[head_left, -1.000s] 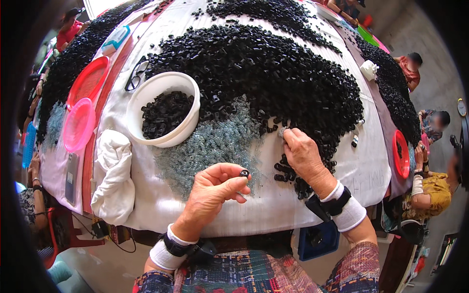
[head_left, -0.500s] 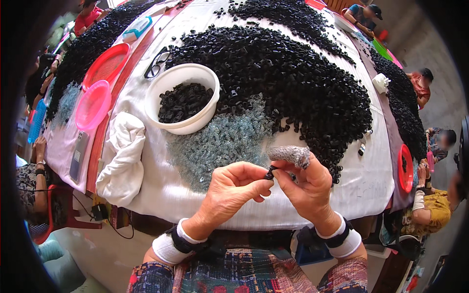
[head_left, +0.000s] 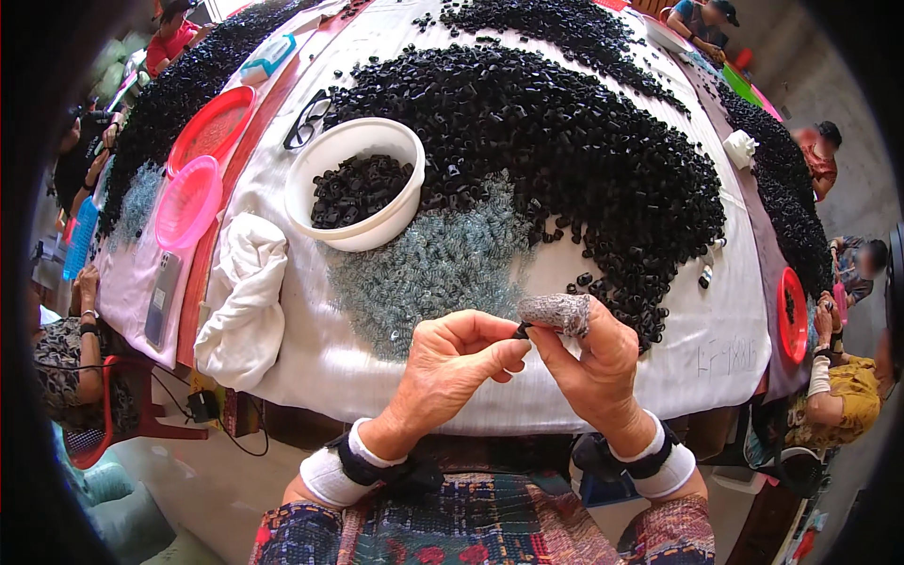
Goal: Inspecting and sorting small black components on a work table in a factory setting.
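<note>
Both hands meet over the near part of the white cloth-covered table. My left hand (head_left: 450, 365) pinches a small black plastic part (head_left: 522, 330) between thumb and index finger. From the other side, my right hand (head_left: 595, 365) closes on the same part; its index finger wears a grey knitted finger sleeve (head_left: 555, 314). The fingers hide most of the part. Just beyond the hands lies a pile of small coil springs (head_left: 428, 282). Behind it spreads a large heap of similar black plastic parts (head_left: 565, 141).
A white bowl (head_left: 407, 209) of black parts stands left of the heap. Near it are black-framed glasses (head_left: 306, 121) and a bunched white cloth (head_left: 243, 306). Farther left lie a pink basket (head_left: 188, 202), a red tray (head_left: 212, 127) and a phone (head_left: 163, 297). Other people work along both sides.
My right index finger has come down over the black part, which now shows less between the fingertips. The whole view has shifted slightly; my left hand keeps its pinch.
</note>
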### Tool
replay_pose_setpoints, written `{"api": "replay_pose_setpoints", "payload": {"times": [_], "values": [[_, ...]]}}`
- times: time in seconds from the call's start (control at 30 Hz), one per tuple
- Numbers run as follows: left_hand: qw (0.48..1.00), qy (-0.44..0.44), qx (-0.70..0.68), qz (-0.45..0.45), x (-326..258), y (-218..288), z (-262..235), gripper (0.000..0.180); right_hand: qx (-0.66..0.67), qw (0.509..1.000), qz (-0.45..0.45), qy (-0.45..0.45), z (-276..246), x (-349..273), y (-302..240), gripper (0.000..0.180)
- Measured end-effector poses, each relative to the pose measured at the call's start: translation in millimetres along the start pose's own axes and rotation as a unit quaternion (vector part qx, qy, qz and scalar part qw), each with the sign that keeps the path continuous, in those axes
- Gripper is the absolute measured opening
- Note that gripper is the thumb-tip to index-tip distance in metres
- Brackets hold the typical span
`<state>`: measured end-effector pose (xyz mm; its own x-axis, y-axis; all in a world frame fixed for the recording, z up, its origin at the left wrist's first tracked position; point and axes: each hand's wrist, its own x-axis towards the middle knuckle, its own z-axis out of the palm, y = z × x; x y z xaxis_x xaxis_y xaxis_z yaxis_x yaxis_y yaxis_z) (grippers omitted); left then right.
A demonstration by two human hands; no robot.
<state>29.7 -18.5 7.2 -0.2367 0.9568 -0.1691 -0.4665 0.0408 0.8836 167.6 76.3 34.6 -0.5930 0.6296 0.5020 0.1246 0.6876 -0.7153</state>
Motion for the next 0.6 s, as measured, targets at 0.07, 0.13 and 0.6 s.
{"api": "replay_pose_setpoints", "payload": {"times": [0.07,0.13,0.6], "values": [[1.000,0.004,0.001,-0.003,0.2,-1.1,0.4,0.020,0.002,1.000,-0.005,0.000,-0.2,-0.2,2.8,0.025],[1.000,0.007,0.019,0.003,1.3,-2.2,-0.2,0.020,0.003,1.000,-0.010,-0.001,0.6,-0.1,3.6,0.025],[1.000,0.001,0.023,-0.015,4.3,0.1,-7.6,0.017,0.064,0.997,0.036,0.019,12.8,-11.1,20.2,0.027]]}}
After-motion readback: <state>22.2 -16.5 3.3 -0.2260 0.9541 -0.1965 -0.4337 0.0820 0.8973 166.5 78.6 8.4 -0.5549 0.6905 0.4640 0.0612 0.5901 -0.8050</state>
